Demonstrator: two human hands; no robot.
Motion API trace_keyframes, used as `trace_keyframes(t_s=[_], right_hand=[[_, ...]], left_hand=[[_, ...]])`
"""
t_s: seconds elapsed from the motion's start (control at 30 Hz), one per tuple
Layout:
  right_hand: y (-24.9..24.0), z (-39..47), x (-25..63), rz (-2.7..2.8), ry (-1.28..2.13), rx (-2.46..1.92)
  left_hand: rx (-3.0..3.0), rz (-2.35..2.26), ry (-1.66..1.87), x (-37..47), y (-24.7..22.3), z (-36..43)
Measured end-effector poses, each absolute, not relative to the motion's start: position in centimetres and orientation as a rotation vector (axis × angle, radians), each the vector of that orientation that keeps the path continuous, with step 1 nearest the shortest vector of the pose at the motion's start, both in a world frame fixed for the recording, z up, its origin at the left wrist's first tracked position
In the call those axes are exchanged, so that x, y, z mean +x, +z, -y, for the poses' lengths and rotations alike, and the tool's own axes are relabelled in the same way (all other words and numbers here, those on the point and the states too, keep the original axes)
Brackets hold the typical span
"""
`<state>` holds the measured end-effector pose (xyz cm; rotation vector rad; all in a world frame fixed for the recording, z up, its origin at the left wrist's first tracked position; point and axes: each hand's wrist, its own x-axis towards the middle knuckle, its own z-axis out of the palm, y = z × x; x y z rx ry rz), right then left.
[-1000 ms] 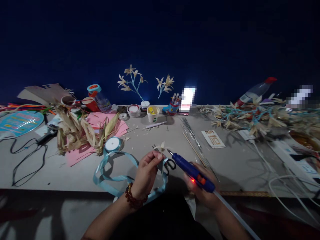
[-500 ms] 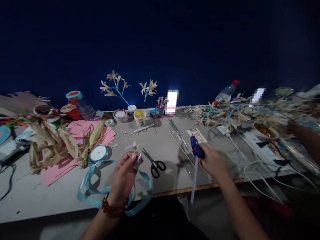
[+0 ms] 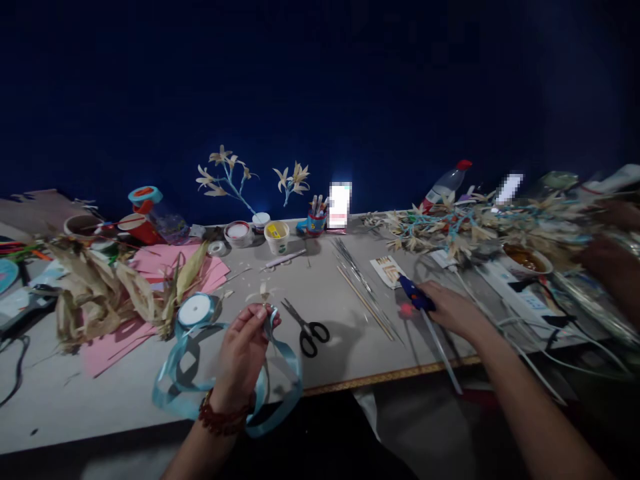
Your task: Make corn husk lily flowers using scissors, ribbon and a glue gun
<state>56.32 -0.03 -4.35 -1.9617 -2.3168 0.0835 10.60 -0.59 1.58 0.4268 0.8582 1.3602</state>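
My left hand pinches a pale husk flower by its stem, together with the end of a light blue ribbon. The ribbon loops over the table's front edge and back toward its spool. My right hand is closed around a dark blue glue gun. A long translucent glue stick sticks out of its back, and its nozzle points at a small card. Black-handled scissors lie partly open between my hands, beside thin wires and sticks.
Dried corn husks lie over pink paper at left. Behind stand small tubs, flower sprays and a lit phone. At right are more flower stems, a power strip, cables and another person's hand.
My right hand has moved right with the glue gun, whose glue stick now slants down to the right. My left hand stays nearly in place. The view has shifted slightly.
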Motion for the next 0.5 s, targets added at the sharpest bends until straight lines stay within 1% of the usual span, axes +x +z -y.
trace_keyframes(t_s=[0.1, 0.2, 0.27, 0.3, 0.4, 0.5], right_hand=[[-3.5, -0.2, 57.2, 2.407, 0.16, -1.868], [-1.2, 0.2, 54.9, 2.344, 0.015, -1.867], [1.1, 0.7, 51.0, 2.197, -0.064, -1.779], [2.3, 0.9, 48.4, 2.118, -0.015, -1.694], [5.2, 1.2, 39.9, 2.0, 0.402, -1.331], [6.1, 0.3, 33.1, 1.983, 0.71, -1.204]], left_hand=[[0.425, -0.853, 1.351, 10.6, 1.5, 0.7], [0.446, -0.825, 1.345, 10.8, 1.4, 0.9], [0.463, -0.812, 1.343, 11.0, 1.4, 1.0], [0.466, -0.811, 1.338, 11.1, 1.4, 1.0], [0.475, -0.818, 1.313, 11.6, 1.4, 1.1], [0.49, -0.803, 1.3, 11.9, 1.4, 1.4]])
